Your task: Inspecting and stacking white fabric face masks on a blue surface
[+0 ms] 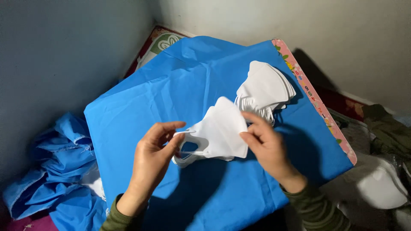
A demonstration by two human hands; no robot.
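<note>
A heap of crumpled blue cloth [55, 171] lies at the far left beside the table [325, 112], which is covered by a blue sheet [171, 85]. Above it the left hand [152, 156] pinches the ear loop of a white mask [220, 132]; the right hand [267, 143] grips its other edge. Behind sits a stack of masks [265, 90]

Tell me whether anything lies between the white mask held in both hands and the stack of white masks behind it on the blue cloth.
Nothing visible does. The white mask is pinched between the left hand and the right hand, and its upper edge nearly meets the stack of masks. Only bare blue cloth surrounds them.
</note>
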